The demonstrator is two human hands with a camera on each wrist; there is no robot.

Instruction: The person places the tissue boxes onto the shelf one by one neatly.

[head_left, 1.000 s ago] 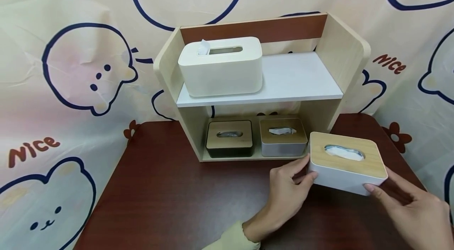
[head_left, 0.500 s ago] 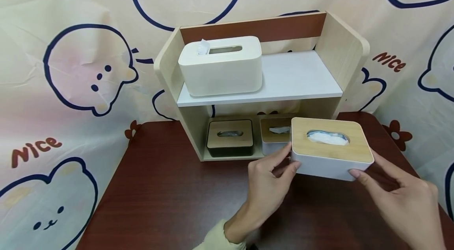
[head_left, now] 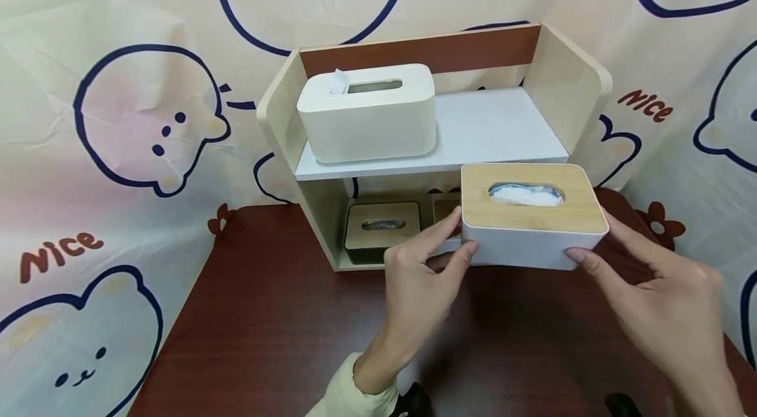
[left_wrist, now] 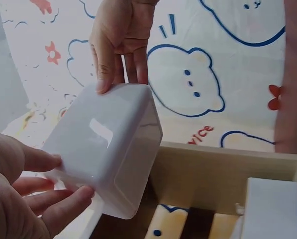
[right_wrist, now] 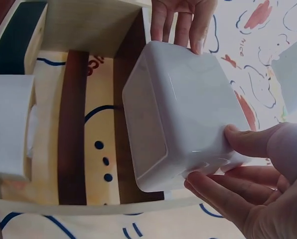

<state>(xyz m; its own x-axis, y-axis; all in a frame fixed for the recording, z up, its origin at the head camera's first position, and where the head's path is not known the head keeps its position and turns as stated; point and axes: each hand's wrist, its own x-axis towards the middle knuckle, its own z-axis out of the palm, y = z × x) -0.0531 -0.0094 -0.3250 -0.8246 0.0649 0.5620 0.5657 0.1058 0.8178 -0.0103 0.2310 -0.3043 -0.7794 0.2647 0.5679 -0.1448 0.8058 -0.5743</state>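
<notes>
A white tissue box (head_left: 532,249) with a light wooden lid hangs above the table in front of the shelf unit's right half, level with the middle board's front edge. My left hand (head_left: 422,285) pinches its left end between thumb and fingers. At the opposite end, my right hand (head_left: 662,299) grips it the same way, thumb on the front face. White tissue shows in the lid's oval slot. Both wrist views show the box from below: its smooth white underside (left_wrist: 98,134) fills the left one, and the right one shows the white box (right_wrist: 193,99) between both hands.
A two-level wooden shelf unit (head_left: 568,88) stands on the dark brown table (head_left: 254,338). On its white upper board (head_left: 497,121), a cream tissue box (head_left: 369,131) occupies the left. Below sit a dark wooden-lidded box (head_left: 384,253) and another box (head_left: 445,209), largely hidden behind the held one.
Both hands have raised the white tissue box and carried it leftward, from low beside the shelf's right side to the middle board's front edge. It now covers more of the lower right box.
</notes>
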